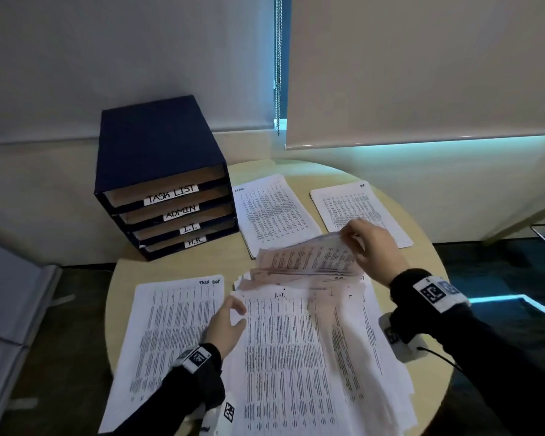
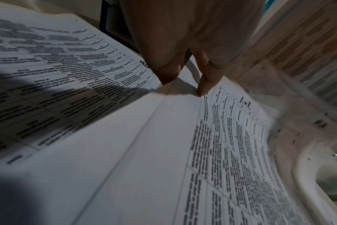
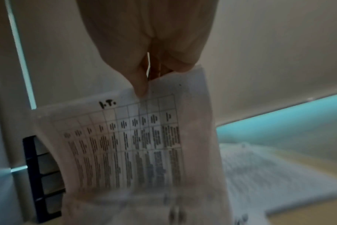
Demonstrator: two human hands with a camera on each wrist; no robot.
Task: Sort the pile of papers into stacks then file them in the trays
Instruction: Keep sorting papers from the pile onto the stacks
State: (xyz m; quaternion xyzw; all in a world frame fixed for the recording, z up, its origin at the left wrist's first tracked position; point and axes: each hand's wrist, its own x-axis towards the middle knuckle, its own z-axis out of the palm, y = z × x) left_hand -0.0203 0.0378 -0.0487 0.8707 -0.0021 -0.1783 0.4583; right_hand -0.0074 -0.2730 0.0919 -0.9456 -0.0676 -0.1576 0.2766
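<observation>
Round and pale, the counter (image 1: 422,265) sits against a wall with drawn blinds, and I take the loose pile of papers (image 1: 299,357) at its near edge as my landmark. My right hand (image 1: 373,250) hovers above the pile's far end, thumb and fingers pinching the top edge of a lifted sheet (image 3: 137,144) marked "I.T."; that sheet is blurred and curls back down toward the pile. My left hand (image 1: 225,325) is at the pile's left edge, fingertips (image 2: 202,89) pressed on the top page near its corner, nothing gripped. Just left of the pile lies the "TASK LIST" stack (image 1: 170,335). Beyond the pile lies a stack (image 1: 272,212) whose heading I cannot read clearly, and to the right of that another stack (image 1: 359,212). Beyond the pile to the left stands the dark blue tray unit (image 1: 164,180), with slots labelled TASK LIST, ADMIN, I.T. and H.R. from top to bottom.
</observation>
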